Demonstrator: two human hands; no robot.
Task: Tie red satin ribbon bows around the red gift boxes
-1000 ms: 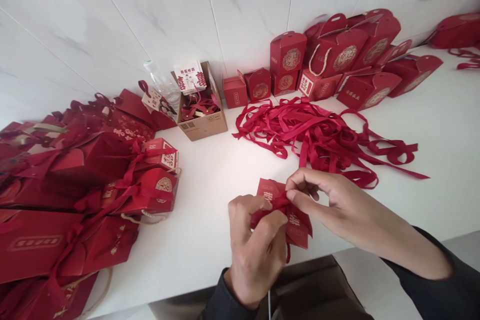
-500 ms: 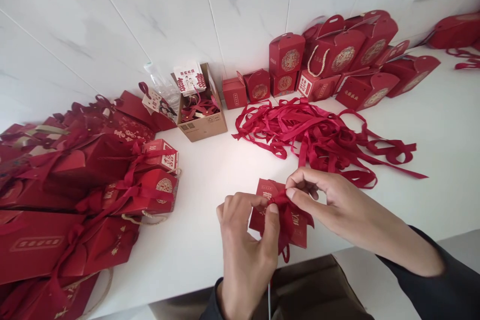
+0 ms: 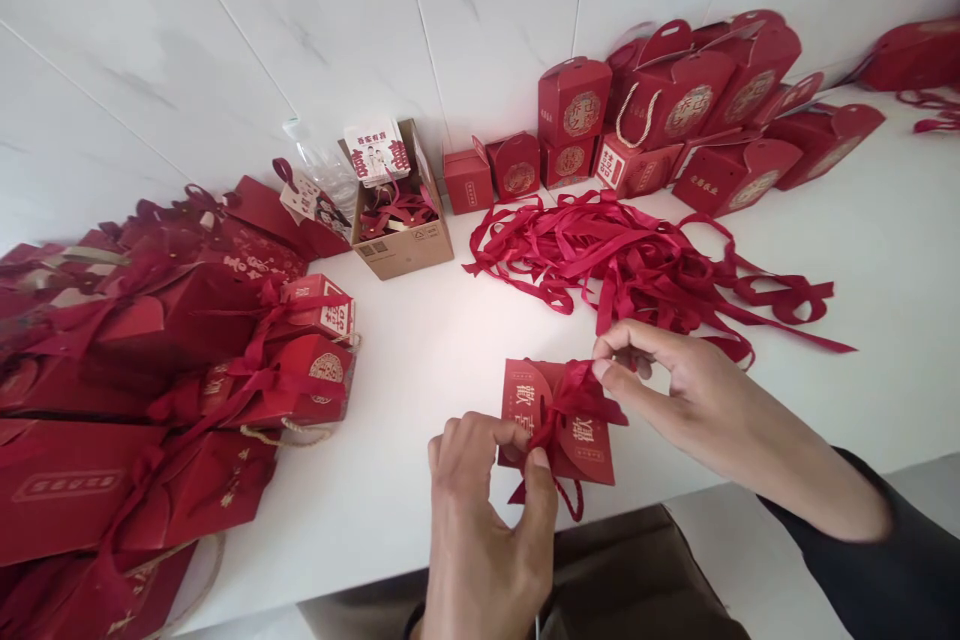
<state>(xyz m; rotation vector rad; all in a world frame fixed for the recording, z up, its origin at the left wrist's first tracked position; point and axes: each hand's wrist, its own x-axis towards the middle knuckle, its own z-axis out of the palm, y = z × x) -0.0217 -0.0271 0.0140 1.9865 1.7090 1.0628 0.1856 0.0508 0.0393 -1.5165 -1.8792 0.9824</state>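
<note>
Two hands of yours worked one red box (image 3: 559, 420) near the table (image 3: 420, 360) edge: your left hand (image 3: 487, 520) pinched its ribbon (image 3: 551, 425) low, your right hand (image 3: 660, 380) pinched the other end above. Loose ribbons (image 3: 637, 265) lay just behind.

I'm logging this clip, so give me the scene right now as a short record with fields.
Setting: white counter against a tiled wall
Left hand: pinches one end of the ribbon
Right hand: pinches the other end
Small red box: lies on the counter between the hands, ribbon across it
Behind it: pile of loose ribbons
Left side: heap of red gift bags
By the wall: cardboard box, stacked red boxes
</note>
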